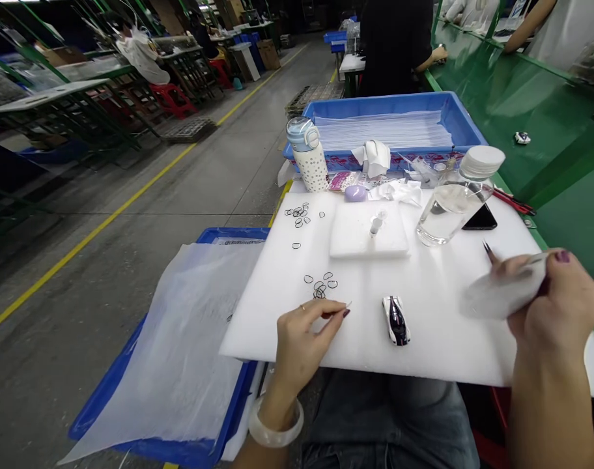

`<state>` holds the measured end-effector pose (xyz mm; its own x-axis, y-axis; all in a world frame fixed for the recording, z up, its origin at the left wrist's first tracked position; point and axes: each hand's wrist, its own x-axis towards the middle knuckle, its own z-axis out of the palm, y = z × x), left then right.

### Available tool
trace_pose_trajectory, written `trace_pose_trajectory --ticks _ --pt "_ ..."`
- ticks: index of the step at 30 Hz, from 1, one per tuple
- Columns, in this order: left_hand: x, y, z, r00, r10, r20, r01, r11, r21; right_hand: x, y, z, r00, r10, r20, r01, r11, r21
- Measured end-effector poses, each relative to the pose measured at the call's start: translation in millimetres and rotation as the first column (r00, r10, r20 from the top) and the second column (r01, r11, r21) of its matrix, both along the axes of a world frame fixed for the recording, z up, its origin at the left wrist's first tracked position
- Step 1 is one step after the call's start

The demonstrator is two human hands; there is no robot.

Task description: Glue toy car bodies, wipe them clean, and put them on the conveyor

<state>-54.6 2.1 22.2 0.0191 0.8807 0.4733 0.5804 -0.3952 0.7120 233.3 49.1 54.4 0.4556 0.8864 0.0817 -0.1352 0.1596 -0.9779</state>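
Note:
My left hand [304,339] is closed in a pinch over the white foam board [277,312], with a tiny thin piece at its fingertips, too small to name. Just beyond it lie several small dark rings [319,286]. A white and black toy car [396,320] rests between my hands. My right hand [558,299] is raised at the right, closed around a pale, sheet-like thing [505,290] smeared by motion. Dark pointed tweezer tips [489,251] stick out from the same hand.
A white foam block [346,238] carries a small upright peg. Behind stand a clear water bottle [446,212], a dotted flask [309,159] and a blue tray [463,127] of white sheets. A sheet-covered blue tray [228,417] sits left. A green conveyor [561,169] runs along the right.

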Motion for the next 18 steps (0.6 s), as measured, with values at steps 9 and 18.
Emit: trace_pose_trajectory --ticks 9,18 --pt "37 -9 4.0 0.946 -0.319 -0.063 0.324 0.904 0.279 -74 -56 -19.8 0.578 0.771 -0.268 -0.808 0.495 -0.319" --pt "-15 17 7.6 0.954 0.018 -0.3 -0.052 0.993 -0.105 -54 -51 -11.9 0.724 0.665 -0.181 -0.674 0.629 -0.388"
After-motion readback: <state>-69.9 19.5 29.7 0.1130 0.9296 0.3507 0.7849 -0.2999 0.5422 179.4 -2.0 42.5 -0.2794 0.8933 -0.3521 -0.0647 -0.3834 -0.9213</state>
